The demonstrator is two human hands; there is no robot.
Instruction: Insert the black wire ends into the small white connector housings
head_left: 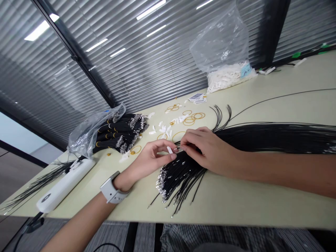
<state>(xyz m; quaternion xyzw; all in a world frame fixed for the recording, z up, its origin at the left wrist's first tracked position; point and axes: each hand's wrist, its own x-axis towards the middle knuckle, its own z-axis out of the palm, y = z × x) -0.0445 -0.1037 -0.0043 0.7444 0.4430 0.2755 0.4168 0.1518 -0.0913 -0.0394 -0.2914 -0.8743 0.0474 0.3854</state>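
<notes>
My left hand (149,157), with a pale watch on the wrist, pinches a small white plastic connector (169,149) between thumb and forefinger. My right hand (207,148) meets it from the right, fingers pinched on the metal tip of a thin black wire, right at the connector. Under both hands lies a thick bundle of loose black wires (262,138) with silver terminal ends fanned out (173,182) toward the table's near edge.
Bound black wire bundles in a clear bag (115,131) lie at the left. Yellow rubber bands (193,117) and loose white connectors (164,129) are scattered behind the hands. A bag of white connectors (228,75) stands at the back. A white power strip (65,183) sits near left.
</notes>
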